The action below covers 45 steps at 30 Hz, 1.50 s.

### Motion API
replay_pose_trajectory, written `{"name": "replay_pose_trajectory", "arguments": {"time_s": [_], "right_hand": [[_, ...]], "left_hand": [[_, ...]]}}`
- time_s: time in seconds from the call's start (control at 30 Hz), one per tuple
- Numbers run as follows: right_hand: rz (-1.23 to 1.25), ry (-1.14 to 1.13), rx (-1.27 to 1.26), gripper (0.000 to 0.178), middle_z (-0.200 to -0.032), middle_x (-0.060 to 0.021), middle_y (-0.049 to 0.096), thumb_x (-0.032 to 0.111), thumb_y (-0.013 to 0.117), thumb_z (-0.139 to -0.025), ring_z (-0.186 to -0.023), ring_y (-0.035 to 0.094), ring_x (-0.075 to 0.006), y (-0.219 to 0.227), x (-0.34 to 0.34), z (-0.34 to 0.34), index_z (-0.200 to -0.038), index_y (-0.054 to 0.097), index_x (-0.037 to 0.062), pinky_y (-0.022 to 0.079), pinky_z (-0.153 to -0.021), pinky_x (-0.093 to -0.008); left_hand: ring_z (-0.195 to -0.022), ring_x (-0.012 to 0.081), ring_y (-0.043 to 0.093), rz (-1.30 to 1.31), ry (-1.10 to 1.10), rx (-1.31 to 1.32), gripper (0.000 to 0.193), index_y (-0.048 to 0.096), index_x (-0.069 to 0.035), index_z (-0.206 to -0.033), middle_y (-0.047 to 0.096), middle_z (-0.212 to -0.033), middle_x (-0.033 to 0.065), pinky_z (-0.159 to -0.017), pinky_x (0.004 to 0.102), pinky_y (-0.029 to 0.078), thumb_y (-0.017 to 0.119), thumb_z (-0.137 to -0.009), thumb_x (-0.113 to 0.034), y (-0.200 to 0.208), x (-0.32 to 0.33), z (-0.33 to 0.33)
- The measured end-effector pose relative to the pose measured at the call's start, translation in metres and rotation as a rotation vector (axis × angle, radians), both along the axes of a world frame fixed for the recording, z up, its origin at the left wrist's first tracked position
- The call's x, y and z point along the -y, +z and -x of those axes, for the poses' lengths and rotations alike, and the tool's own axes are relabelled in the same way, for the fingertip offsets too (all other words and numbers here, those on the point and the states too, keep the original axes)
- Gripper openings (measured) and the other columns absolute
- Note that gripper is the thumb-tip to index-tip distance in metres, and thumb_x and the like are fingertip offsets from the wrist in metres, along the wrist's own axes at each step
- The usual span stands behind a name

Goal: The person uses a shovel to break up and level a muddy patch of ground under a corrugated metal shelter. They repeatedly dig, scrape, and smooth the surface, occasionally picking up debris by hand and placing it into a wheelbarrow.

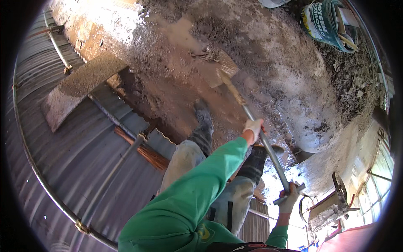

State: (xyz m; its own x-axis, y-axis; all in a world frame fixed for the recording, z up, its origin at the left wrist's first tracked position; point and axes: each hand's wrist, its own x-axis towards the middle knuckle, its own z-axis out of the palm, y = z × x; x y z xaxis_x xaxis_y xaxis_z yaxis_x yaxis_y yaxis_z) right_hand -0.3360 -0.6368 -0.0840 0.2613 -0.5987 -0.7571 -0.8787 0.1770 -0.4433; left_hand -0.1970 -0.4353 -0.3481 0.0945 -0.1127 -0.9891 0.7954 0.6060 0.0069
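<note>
A long-handled shovel (pixel 273 156) slants from the lower right up to the middle of the head view. Its mud-coated blade (pixel 219 70) lies low in the wet brown mud (pixel 176 92), with a small lump of mud on it. My left hand (pixel 254 127) is wrapped round the grey shaft partway along. At the upper end, my right hand (pixel 289 199) grips the crossbar handle. Both arms are in green sleeves, the left one stretched out across my legs. My dark, muddy boots (pixel 203 126) stand in the mud on either side, below the blade.
At the left, a corrugated metal wall (pixel 42 168) carries pipes, with a mud-covered board (pixel 84 86) against it. A green bucket (pixel 326 25) holding some tools stands at the upper right. A wheelbarrow (pixel 329 212) is at the lower right. Paler ground (pixel 310 113) borders the mud.
</note>
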Motion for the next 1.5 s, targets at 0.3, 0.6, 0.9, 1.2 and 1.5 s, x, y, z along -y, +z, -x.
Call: {"name": "replay_pose_trajectory", "arguments": {"time_s": [0.3,0.6,0.9,1.2,1.5], "right_hand": [[-0.427,-0.270,0.098,0.022,-0.071,-0.0084,0.065,0.020,0.072,-0.096,-0.049,0.063,-0.0186,-0.199,-0.271,-0.102,-0.097,0.064,0.0002,0.046,-0.041,-0.0333],[-0.616,-0.392,0.079,0.024,-0.084,-0.0089,0.069,0.022,0.074,-0.095,-0.054,0.067,-0.0220,-0.218,-0.306,-0.043,-0.103,0.064,0.0016,0.050,-0.039,-0.0330],[-0.537,-0.411,0.162,0.024,-0.076,-0.0139,0.071,0.021,0.070,-0.096,-0.053,0.066,-0.0192,-0.055,-0.106,0.084,-0.094,0.069,-0.0035,0.053,-0.044,-0.0310],[-0.348,-0.683,0.051,0.023,-0.074,-0.0091,0.065,0.019,0.069,-0.097,-0.049,0.059,-0.0174,0.065,0.114,0.267,-0.089,0.064,-0.0011,0.051,-0.042,-0.0300],[-0.941,-1.405,0.101,0.025,-0.081,-0.0093,0.069,0.031,0.061,-0.102,-0.051,0.061,-0.0160,0.096,0.283,0.299,-0.101,0.061,0.0061,0.048,-0.040,-0.0266]], "left_hand": [[-0.062,0.0214,0.065,-0.479,-0.338,0.061,0.012,0.061,-0.013,-0.094,0.060,-0.074,0.0035,-0.062,0.0414,0.050,0.061,-0.099,-0.025,-0.102,-0.311,-0.148],[-0.062,0.0212,0.056,-0.753,-0.176,0.206,0.018,0.054,-0.004,-0.092,0.053,-0.075,0.0063,-0.055,0.0432,0.057,0.064,-0.100,-0.016,-0.023,-0.380,-0.099],[-0.070,0.0287,0.064,-0.441,-0.163,0.147,0.019,0.058,-0.005,-0.092,0.062,-0.077,0.0096,-0.070,0.0476,0.061,0.067,-0.099,-0.019,0.111,-0.203,0.023],[-0.077,0.0277,0.065,-0.184,-0.403,0.057,0.015,0.058,-0.001,-0.102,0.060,-0.093,0.0126,-0.073,0.0502,0.063,0.070,-0.095,-0.007,0.163,0.124,0.149],[-0.068,0.0199,0.063,-0.097,-0.707,0.375,0.030,0.050,-0.003,-0.108,0.057,-0.084,0.0088,-0.058,0.0391,0.062,0.072,-0.089,-0.009,0.193,0.434,0.127]]}}
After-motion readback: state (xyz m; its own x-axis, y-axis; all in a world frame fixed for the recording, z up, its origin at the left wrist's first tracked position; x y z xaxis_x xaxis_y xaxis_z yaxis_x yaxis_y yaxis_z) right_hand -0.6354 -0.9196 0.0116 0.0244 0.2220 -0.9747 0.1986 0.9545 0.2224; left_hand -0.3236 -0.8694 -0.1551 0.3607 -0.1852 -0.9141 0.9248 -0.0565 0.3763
